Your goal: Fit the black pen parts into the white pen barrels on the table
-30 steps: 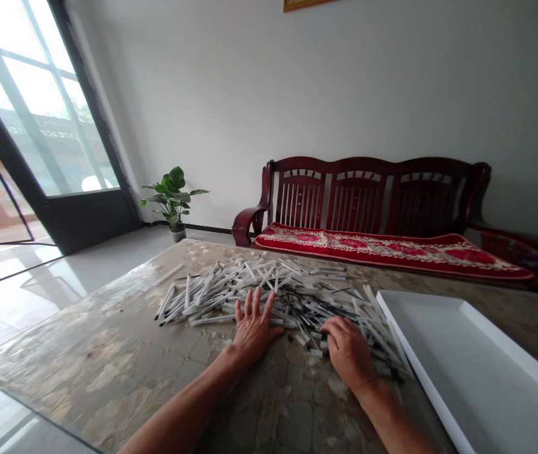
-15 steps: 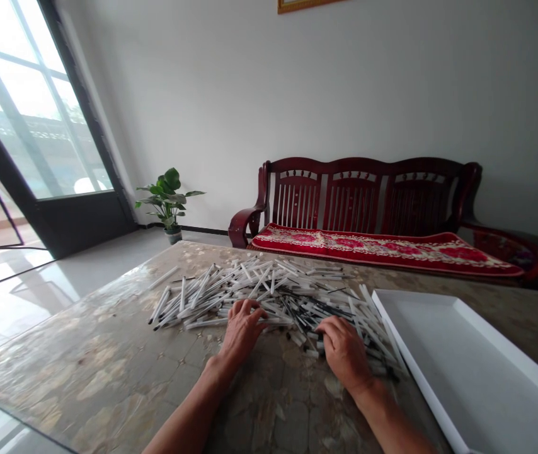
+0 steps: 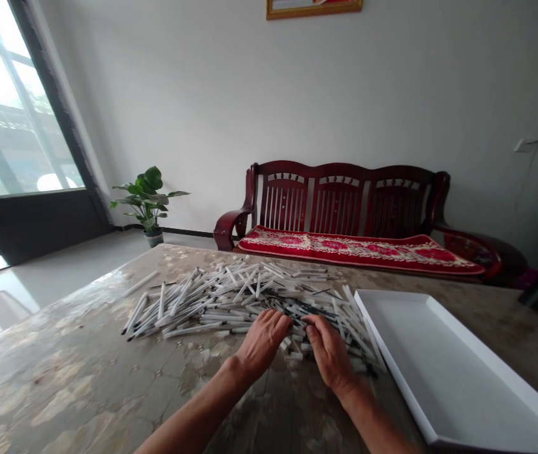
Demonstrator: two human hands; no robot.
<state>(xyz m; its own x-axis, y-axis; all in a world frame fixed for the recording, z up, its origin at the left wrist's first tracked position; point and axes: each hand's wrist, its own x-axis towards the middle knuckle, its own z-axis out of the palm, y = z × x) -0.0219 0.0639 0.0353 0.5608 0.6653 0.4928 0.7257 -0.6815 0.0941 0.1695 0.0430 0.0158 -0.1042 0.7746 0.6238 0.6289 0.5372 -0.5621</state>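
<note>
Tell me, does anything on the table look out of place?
One pale tube lies apart, off the far left side of the heap of pen-like pieces, itself a jumble pointing every way.

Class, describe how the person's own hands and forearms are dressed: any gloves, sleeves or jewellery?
The left hand and right hand are ungloved. Both forearms are bare as far as they show, with no sleeve, watch, bracelet or ring visible.
</note>
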